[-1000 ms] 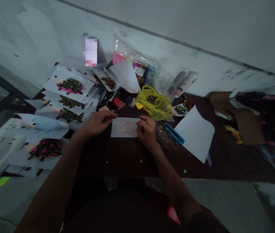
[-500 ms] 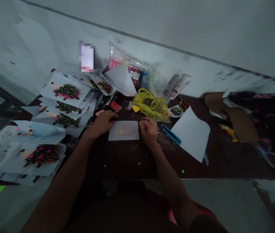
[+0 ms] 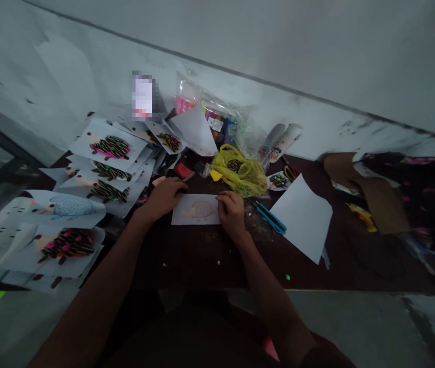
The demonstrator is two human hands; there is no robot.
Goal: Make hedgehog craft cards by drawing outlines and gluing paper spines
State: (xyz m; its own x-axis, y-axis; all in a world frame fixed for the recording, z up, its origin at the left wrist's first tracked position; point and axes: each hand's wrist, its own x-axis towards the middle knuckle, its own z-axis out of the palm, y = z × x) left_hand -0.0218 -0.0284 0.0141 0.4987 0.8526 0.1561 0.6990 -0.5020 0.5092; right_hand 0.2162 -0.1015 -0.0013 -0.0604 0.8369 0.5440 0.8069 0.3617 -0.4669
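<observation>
A small white card (image 3: 182, 217) with an orange outline drawing of a hedgehog lies flat on the dark table in front of me. At its left edge rests my left hand (image 3: 163, 198), palm down, fingers stretched towards the card's upper left corner, holding nothing. My right hand (image 3: 232, 212) is closed in a pinch over the card's right edge. Whatever its fingertips hold, if anything, is too small to make out. Just beyond the right hand lies a blue utility knife (image 3: 269, 217). Behind the card sits a yellow plastic bag (image 3: 236, 171) with dark striped pieces inside.
Sheets with clay-decorated hedgehogs (image 3: 110, 146) are stacked on the left. A white sheet (image 3: 303, 220) lies right of the knife. Further right are brown cardboard (image 3: 386, 204) and dark flowered cloth (image 3: 428, 194). Clear bags of coloured clay (image 3: 213, 110) lean against the wall.
My right hand has moved slightly left, its fingertips now over the card's right edge. My left hand stays by the left edge. The whole view has shifted slightly.
</observation>
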